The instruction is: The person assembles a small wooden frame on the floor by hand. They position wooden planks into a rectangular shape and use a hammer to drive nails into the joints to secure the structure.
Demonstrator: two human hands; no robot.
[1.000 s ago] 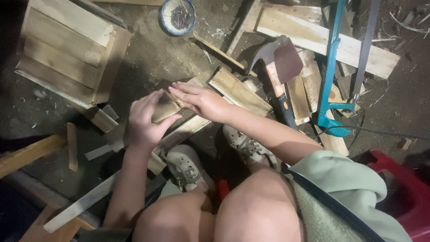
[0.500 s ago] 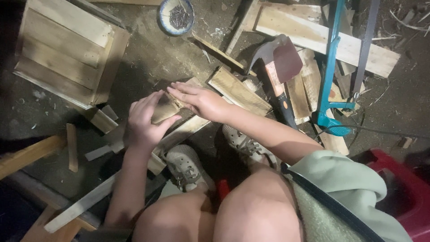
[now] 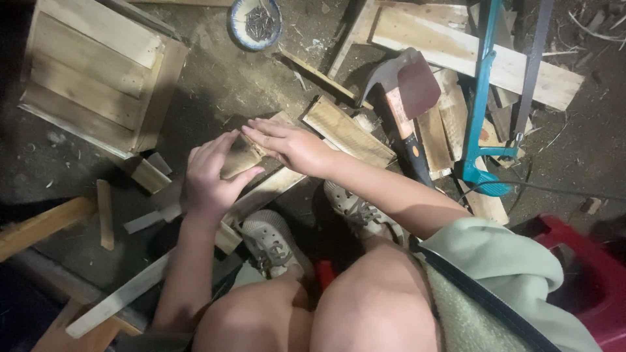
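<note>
Holding a small wooden block between both hands

Looking down from the head camera, we see our left hand (image 3: 210,179) wrapped round a small wooden block (image 3: 238,158), fingers curled together over its near side and thumb under it. Our right hand (image 3: 290,145) lies flat on the block's far end, fingers straight and close together, pressing on top rather than gripping. The block sits above the dirt floor (image 3: 228,85), just over a long plank (image 3: 261,194) that runs beneath both hands towards our shoes (image 3: 274,240). A slatted wooden crate (image 3: 98,72) stands near the floor's upper left corner. A round dish of nails (image 3: 255,23) lies by the top edge. A hammer (image 3: 401,107) rests right of our right hand, with a teal-framed saw (image 3: 486,98) beyond it among loose offcuts. A red stool (image 3: 587,274) shows at the lower right corner
</note>
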